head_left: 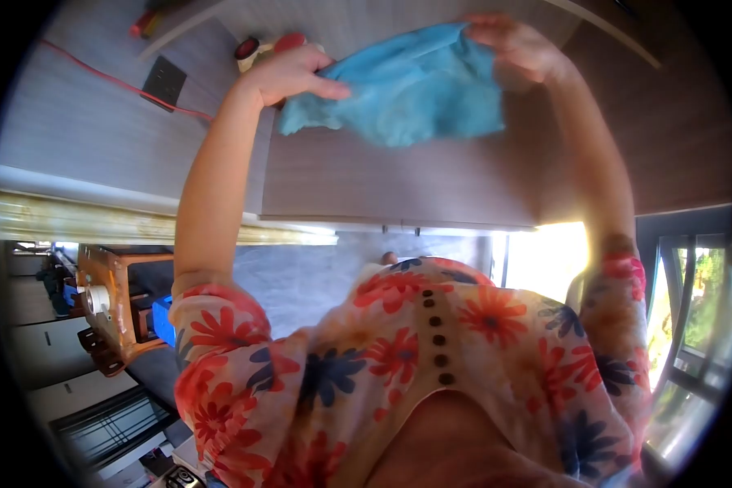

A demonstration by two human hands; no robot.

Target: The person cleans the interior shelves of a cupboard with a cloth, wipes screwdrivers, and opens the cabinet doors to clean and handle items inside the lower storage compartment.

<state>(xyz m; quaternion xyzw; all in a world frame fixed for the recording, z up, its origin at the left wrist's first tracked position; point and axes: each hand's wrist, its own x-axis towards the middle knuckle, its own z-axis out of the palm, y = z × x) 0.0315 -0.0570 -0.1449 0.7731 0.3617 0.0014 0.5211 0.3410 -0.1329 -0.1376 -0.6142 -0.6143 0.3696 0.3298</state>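
Observation:
A light blue cloth point(415, 85) is stretched between my two hands above a wood-grain surface point(398, 179), its lower edge hanging loose and slightly blurred. On the left, my left hand point(294, 75) grips the cloth's corner between thumb and fingers. My right hand point(519, 45) pinches the upper right corner, its fingertips partly smeared by motion. Just behind my left hand are a red round item point(289, 41) and a small dark-and-red round item point(246, 49), both partly hidden.
A black socket plate point(164, 83) and a red cord point(106, 77) lie at the upper left. Red and yellow items point(145, 23) are at the top left. Farther off stand a wooden table point(106, 281) with a white roll on it, and a window point(695, 301) at right.

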